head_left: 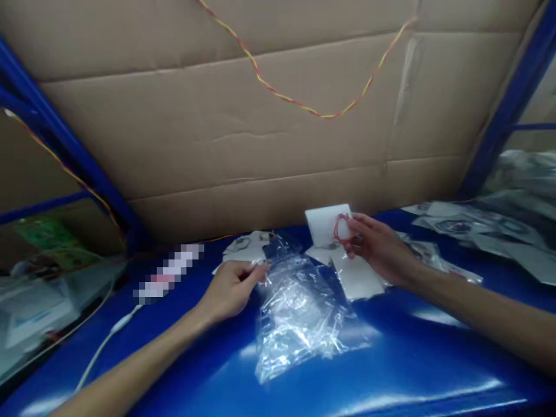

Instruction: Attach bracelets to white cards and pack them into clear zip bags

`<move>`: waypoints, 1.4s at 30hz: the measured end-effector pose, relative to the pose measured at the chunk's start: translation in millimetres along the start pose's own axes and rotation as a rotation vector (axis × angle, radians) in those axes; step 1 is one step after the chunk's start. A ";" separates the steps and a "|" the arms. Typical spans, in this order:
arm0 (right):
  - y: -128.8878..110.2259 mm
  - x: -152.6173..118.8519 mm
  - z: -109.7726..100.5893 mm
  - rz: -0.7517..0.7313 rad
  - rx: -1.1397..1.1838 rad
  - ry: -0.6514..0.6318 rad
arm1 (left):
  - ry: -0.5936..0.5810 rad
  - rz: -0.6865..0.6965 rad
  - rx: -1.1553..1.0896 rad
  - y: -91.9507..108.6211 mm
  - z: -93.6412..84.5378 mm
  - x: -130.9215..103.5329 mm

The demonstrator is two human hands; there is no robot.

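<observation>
My right hand [376,246] is raised over the table, closed on a white card [322,226] with a thin red cord bracelet [336,231] looped against it. Lower and to the left, my left hand [230,288] pinches with thumb and forefinger at the upper left edge of a heap of clear plastic bags [299,313]. The film between those fingertips is hard to make out. Behind the left hand lie white cards [245,249] with a cord loop on top. More bagged white cards [356,278] rest under the right hand.
Bagged cards with dark loops [460,226] spread over the right of the blue table [391,370]. A white cable [99,353] runs to a blurred-out strip on the left. Cardboard [278,150] closes the back, with a red-yellow twisted wire [304,106] hanging across between blue posts.
</observation>
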State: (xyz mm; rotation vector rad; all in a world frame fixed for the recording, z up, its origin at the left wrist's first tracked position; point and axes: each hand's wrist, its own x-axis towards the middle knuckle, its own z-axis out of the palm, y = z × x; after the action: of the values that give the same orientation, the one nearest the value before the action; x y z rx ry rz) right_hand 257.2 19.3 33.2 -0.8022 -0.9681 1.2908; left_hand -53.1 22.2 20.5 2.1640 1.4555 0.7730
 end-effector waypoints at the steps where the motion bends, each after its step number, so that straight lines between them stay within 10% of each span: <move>1: 0.6 -0.1 0.2 0.017 -0.014 -0.007 | -0.027 -0.014 -0.020 1.7 0.9 -1.4; 10: 5.2 -4.1 2.6 0.093 -0.110 -0.115 | 0.112 0.277 0.376 12.4 4.7 -13.3; 24: 8.8 -11.0 4.8 0.090 -0.237 -0.273 | 0.240 0.450 0.334 10.6 5.1 -16.8; 32: 14.9 -15.1 7.3 0.123 -0.253 -0.312 | 0.143 0.816 0.326 10.3 5.2 -22.1; 42: 12.6 -17.5 8.9 0.144 -0.244 -0.369 | 0.093 0.872 0.290 20.1 2.9 -24.1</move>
State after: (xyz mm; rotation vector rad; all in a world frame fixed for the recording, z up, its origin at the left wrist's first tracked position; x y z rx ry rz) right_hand 243.8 3.2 23.0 -0.8477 -1.4032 1.4954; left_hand -44.4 -7.7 25.6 3.0543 0.6194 0.9759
